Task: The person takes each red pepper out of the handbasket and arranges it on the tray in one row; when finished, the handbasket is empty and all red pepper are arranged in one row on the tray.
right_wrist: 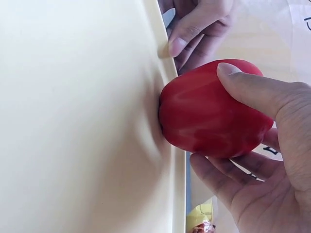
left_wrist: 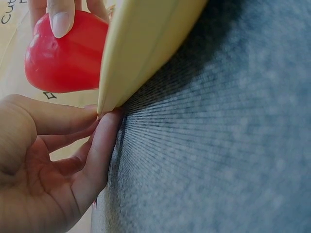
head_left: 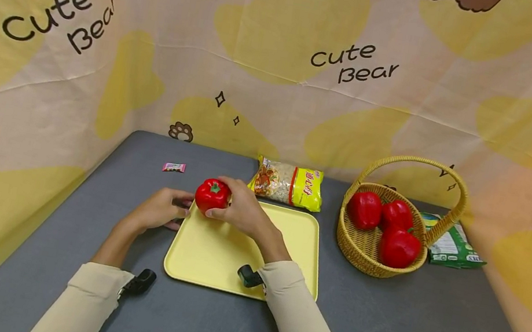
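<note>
My right hand grips a red bell pepper with a green stem at the far left corner of a pale yellow tray. In the right wrist view the thumb lies on one side of the pepper and the fingers are on the other, with its end right at the tray's rim. My left hand is at the tray's left edge. Seen from the left wrist, this hand pinches the tray's rim between thumb and fingers, close to the grey tabletop.
A wicker basket with a tall handle stands right of the tray, holding three red peppers. Behind it lies a green packet. A yellow food bag lies beyond the tray, and a small pink packet at the back left.
</note>
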{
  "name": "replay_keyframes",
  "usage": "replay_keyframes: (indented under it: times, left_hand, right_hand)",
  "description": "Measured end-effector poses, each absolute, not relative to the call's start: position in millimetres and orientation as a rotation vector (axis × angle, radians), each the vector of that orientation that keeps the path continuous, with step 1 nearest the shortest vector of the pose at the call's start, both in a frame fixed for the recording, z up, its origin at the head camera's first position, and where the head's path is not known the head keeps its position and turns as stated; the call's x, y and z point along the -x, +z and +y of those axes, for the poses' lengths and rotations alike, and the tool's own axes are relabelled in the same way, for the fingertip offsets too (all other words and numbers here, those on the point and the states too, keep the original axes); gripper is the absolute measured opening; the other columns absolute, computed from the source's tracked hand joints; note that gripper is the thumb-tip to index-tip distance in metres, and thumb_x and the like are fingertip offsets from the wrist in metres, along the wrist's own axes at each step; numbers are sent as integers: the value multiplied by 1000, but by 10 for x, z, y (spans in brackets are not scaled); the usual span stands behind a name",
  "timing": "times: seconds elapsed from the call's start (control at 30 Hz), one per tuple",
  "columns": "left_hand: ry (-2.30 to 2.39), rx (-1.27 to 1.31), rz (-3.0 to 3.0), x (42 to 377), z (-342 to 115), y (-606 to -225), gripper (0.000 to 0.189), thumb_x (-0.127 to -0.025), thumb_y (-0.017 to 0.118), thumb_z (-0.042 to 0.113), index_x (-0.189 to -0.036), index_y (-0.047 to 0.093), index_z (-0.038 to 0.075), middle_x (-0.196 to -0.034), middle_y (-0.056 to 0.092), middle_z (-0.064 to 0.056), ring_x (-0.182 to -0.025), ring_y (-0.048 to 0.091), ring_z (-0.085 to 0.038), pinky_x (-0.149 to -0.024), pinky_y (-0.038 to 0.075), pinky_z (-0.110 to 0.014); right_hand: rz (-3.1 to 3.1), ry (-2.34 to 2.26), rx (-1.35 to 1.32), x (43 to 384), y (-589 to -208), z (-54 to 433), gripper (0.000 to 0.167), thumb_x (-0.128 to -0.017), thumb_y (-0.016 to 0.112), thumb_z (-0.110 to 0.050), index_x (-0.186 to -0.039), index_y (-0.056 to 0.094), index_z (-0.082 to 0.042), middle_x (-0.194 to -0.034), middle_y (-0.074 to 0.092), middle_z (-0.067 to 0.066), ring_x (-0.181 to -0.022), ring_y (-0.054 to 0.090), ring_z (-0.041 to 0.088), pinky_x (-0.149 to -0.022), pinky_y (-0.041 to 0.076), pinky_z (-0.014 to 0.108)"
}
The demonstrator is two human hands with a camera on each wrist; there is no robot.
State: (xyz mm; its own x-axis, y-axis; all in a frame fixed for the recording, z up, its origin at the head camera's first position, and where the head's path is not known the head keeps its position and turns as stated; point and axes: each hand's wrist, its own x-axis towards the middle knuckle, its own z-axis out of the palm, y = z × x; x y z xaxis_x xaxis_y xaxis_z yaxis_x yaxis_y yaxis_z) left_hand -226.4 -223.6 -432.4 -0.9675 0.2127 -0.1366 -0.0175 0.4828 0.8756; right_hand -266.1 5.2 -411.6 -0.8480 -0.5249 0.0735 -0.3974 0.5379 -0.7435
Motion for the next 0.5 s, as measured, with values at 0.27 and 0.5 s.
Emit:
replay_keyframes:
  times: [0.27,0.5]
  left_hand:
    - [1496,-160,2491,2253,-2229,-4314,52,-99,61,4,-148,53,-11,-138,62,-31,-107,71,-31,-76,67,-37]
    - [1496,-160,2491,2253,-2232,-4323,52,-99,61,5,-149,53,-11,-138,61,-31,-108,72,-33,-77,67,-39]
  right_hand:
    - [2616,-1192,779,2656,-4105,56,86,-85,91,-32,-156,50,-10,-143,56,13,-130,56,28,-109,55,44]
    - [2641,-1186,790,2641,-4054,138,92,-84,91,-40,-159,46,-11,-148,55,14,-133,56,31,-111,52,48]
